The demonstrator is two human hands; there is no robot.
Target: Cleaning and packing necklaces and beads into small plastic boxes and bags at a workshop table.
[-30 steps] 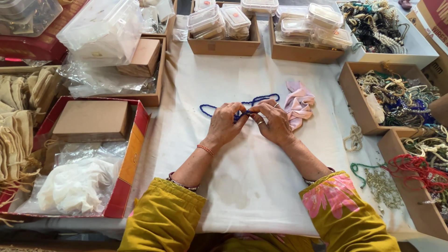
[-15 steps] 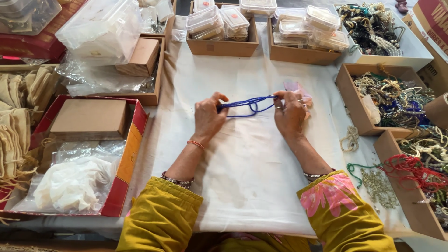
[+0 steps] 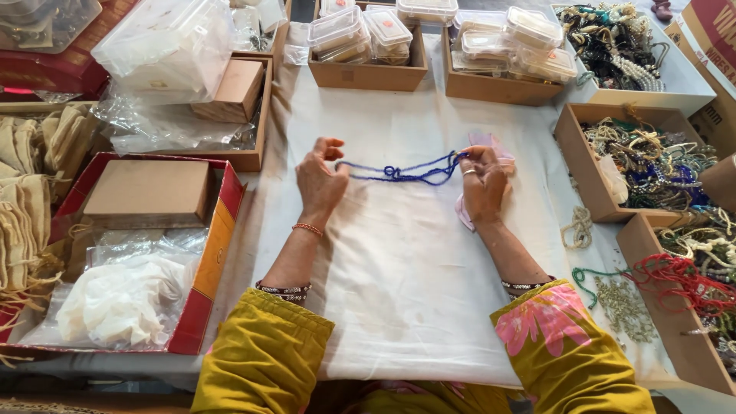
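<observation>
The right hand [image 3: 483, 184] hides most of a pale pink pouch [image 3: 491, 146]; its shape is unclear.

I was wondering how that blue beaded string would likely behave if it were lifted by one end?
The blue beaded string probably hangs limp: it sags between the left hand and right hand. It looks thin, so likely light. Its strands bunch in the middle, so it may tangle.

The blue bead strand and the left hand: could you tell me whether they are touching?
Touching. The head view shows the left hand pinching one end of the blue bead strand between thumb and fingers, while the right hand holds the other end.
</observation>
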